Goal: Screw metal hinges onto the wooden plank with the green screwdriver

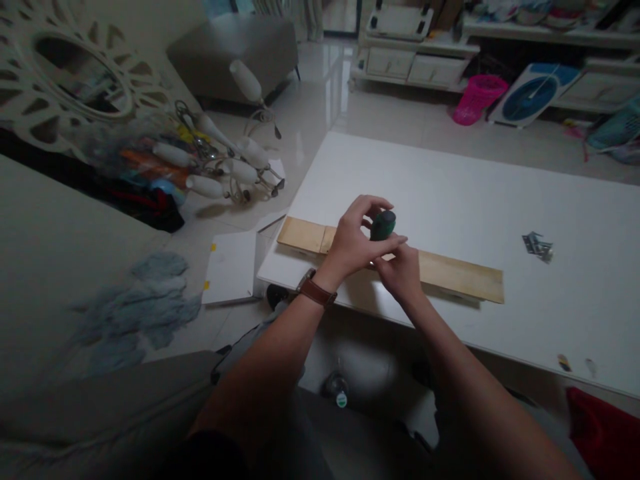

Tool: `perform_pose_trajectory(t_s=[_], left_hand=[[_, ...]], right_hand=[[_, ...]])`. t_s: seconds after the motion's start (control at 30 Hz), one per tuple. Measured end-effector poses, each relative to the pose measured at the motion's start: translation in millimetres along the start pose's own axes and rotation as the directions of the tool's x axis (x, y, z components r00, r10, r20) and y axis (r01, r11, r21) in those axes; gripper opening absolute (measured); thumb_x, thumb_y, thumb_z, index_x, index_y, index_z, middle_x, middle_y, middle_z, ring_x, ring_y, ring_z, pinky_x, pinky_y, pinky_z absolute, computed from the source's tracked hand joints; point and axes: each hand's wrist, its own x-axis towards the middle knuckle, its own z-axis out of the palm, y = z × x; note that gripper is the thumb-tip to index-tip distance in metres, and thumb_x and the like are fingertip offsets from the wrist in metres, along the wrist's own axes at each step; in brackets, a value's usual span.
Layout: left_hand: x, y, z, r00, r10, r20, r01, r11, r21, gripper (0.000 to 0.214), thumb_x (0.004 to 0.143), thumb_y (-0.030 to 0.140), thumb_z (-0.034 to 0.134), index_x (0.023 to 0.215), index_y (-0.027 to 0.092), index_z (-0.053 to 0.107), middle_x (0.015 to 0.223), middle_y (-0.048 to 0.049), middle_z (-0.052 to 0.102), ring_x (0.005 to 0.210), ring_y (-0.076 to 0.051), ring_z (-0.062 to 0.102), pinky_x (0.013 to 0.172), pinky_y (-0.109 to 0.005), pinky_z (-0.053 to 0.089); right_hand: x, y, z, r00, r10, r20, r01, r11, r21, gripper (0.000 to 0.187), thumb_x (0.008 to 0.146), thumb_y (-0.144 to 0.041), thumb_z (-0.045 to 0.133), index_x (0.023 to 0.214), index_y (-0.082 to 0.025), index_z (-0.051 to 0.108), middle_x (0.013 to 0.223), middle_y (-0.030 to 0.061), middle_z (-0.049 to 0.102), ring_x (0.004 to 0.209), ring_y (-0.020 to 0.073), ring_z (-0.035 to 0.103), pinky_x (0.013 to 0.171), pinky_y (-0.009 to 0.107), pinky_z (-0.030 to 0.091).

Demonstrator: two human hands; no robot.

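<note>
My left hand (357,233), with a brown-strapped watch (317,289) on its wrist, curls round the dark green handle of what looks like a screwdriver (383,225). The handle stands roughly upright over a long, narrow wooden board (460,273). Just below and to the right, my right hand (401,270) is closed low against the board, its fingers bunched under the handle. Those fingers and the left hand hide the tool's shaft and tip, and whatever the right fingers pinch. The board lies along the near edge of a white table (440,187).
Small metal hardware (538,247) lies on the table to the right. Two little items, one a dark and yellow piece (564,362), sit near its front edge. On the floor at left are a white panel (231,268), a crumpled grey cloth (155,307) and a chandelier (240,170).
</note>
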Motion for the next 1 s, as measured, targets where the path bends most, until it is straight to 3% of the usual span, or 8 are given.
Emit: perform_pose_trajectory(t_s=[0.17,0.43,0.53,0.67,0.8,1.0], left_hand=[[0.5,-3.7,0.5,0.998,-0.049,-0.045,0.047,0.998,-0.041,0.053,0.068,0.025,0.094,0.112,0.023,0.066,0.096,-0.0004,0.071,0.087,-0.015,0.067,0.078,-0.029,0.057],[2.2,-5.4,-4.7,0.986,-0.043,0.161,0.082,0.967,-0.243,0.028,0.085,0.019,0.074,0.111,0.02,0.064,0.107,-0.0068,0.076,0.102,-0.019,0.074,0.093,-0.035,0.06],[2.8,-3.2,-6.4,0.989,-0.016,0.146,0.045,0.98,-0.195,0.026,0.083,0.017,0.07,0.109,0.02,0.066,0.109,-0.0064,0.075,0.102,-0.019,0.072,0.09,-0.034,0.06],[2.0,2.6,-5.1,0.997,0.015,0.077,-0.013,0.999,-0.032,0.036,0.074,0.022,0.082,0.108,0.022,0.07,0.115,-0.0058,0.07,0.1,-0.018,0.068,0.079,-0.03,0.059],[1.4,3.2,-3.1,0.998,0.002,0.055,-0.003,1.0,0.013,0.041,0.07,0.024,0.09,0.107,0.022,0.071,0.104,-0.0032,0.071,0.091,-0.016,0.066,0.075,-0.028,0.057],[1.4,0.5,-6.2,1.0,-0.02,0.014,0.02,1.0,-0.005,0.042,0.069,0.018,0.087,0.107,0.021,0.07,0.094,0.0,0.07,0.079,-0.013,0.063,0.066,-0.025,0.053]], right_hand=[[0.6,0.3,1.4,0.999,0.048,-0.012,-0.048,0.999,0.022,0.008,0.076,-0.029,0.068,0.078,-0.024,0.062,0.069,0.0028,0.074,0.062,0.0219,0.07,0.056,0.032,0.056],[3.8,-4.8,-2.5,0.995,0.063,0.074,-0.071,0.992,0.108,0.019,0.08,-0.035,0.071,0.093,-0.024,0.063,0.083,0.0014,0.077,0.068,0.0191,0.071,0.06,0.031,0.058],[2.3,-3.3,-2.3,0.997,0.044,0.06,-0.049,0.995,0.084,0.015,0.082,-0.031,0.067,0.095,-0.024,0.065,0.085,0.0022,0.078,0.07,0.0193,0.071,0.062,0.031,0.058],[-0.3,0.4,-1.7,1.0,0.022,-0.001,-0.022,1.0,-0.011,0.003,0.081,-0.026,0.064,0.083,-0.025,0.062,0.077,0.0025,0.076,0.075,0.0228,0.073,0.066,0.033,0.058],[-1.0,3.3,-0.1,1.0,0.002,0.002,-0.002,0.999,-0.046,0.012,0.076,-0.024,0.064,0.088,-0.025,0.065,0.078,0.0029,0.077,0.079,0.0258,0.074,0.069,0.035,0.059],[0.2,2.1,1.4,1.0,-0.004,0.017,0.004,1.0,0.007,0.016,0.079,-0.027,0.068,0.095,-0.023,0.068,0.085,0.0039,0.079,0.071,0.0221,0.072,0.067,0.035,0.061]])
